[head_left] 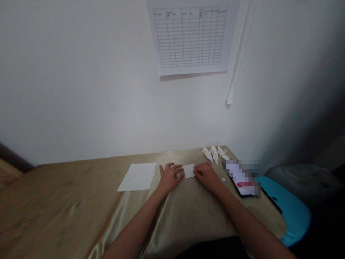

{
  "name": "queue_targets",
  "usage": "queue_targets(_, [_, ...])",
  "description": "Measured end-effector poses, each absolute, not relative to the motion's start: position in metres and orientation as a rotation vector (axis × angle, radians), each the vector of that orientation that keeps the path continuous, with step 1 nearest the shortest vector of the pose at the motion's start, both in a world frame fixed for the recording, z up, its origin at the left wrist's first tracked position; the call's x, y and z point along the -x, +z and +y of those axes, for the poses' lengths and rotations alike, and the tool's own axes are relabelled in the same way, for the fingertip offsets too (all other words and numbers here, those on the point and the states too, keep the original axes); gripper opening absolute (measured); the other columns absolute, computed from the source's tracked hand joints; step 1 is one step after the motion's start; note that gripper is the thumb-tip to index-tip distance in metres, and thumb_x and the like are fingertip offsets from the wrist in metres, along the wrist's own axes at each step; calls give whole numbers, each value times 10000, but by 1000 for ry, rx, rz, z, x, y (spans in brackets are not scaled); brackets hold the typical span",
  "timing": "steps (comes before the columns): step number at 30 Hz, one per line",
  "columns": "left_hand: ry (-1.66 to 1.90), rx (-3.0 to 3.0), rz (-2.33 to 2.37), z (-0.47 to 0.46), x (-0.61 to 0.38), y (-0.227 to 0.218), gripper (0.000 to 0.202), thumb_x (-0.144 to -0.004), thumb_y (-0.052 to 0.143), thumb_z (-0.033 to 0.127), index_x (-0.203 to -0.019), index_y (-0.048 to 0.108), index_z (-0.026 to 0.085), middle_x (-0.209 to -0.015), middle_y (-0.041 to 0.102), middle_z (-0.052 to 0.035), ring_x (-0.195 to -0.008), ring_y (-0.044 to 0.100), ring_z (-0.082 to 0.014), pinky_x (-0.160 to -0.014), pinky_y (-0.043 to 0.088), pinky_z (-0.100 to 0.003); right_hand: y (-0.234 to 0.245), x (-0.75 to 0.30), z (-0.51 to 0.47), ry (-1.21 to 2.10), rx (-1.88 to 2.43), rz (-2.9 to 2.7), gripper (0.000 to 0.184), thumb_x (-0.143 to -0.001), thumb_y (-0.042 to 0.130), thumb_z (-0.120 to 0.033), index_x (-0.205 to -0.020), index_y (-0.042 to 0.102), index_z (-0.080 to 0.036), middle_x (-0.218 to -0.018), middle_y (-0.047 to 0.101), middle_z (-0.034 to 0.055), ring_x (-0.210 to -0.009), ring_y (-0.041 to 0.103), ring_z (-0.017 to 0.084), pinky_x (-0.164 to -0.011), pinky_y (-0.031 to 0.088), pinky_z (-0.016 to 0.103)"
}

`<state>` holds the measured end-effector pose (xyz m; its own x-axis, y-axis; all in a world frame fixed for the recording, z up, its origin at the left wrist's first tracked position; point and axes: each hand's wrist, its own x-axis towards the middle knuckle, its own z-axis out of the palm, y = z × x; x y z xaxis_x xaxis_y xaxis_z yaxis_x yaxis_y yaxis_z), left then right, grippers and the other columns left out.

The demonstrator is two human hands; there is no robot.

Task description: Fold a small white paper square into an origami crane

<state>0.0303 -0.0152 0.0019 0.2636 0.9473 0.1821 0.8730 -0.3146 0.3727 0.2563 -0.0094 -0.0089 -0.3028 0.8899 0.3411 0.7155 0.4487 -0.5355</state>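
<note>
Between my hands a small white piece of paper [189, 171] lies on the cloth-covered table. My left hand [169, 177] rests at its left edge, fingers spread and fingertips against the paper. At the right edge, my right hand [207, 175] has its thumb and fingers closed on the paper. Several folded white paper figures [214, 154] stand close together beyond my right hand, near the wall. A larger sheet of lined paper [138, 176] lies flat to the left of my left hand.
A phone [241, 180] with a lit, partly blurred screen lies at the right, by a small white scrap [223, 179]. A blue stool-like seat [293, 208] stands beyond the table's right edge. The wall behind carries a printed chart [192, 39].
</note>
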Motion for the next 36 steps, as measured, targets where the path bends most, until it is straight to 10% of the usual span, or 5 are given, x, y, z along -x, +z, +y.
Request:
queue_targets(22, [454, -2356, 1684, -15, -32, -1, 301, -946, 555, 334, -1176, 675, 487, -1441, 569, 63, -1383, 364, -307, -1128, 73, -752, -13, -257, -11, 361, 1246, -2152, 210, -798, 689, -188, -971, 783, -260, -1045, 697, 55, -1109, 560, 234, -1034, 414, 419])
queue_targets(36, [403, -2314, 1693, -30, -47, 6, 502, -799, 691, 539, -1253, 606, 340, -1506, 495, -35, -1412, 331, -351, -1127, 5, -772, -10, -257, -14, 430, 1273, -2158, 228, -793, 703, -225, -993, 778, -306, -1132, 653, 54, -1150, 530, 245, -1053, 406, 423])
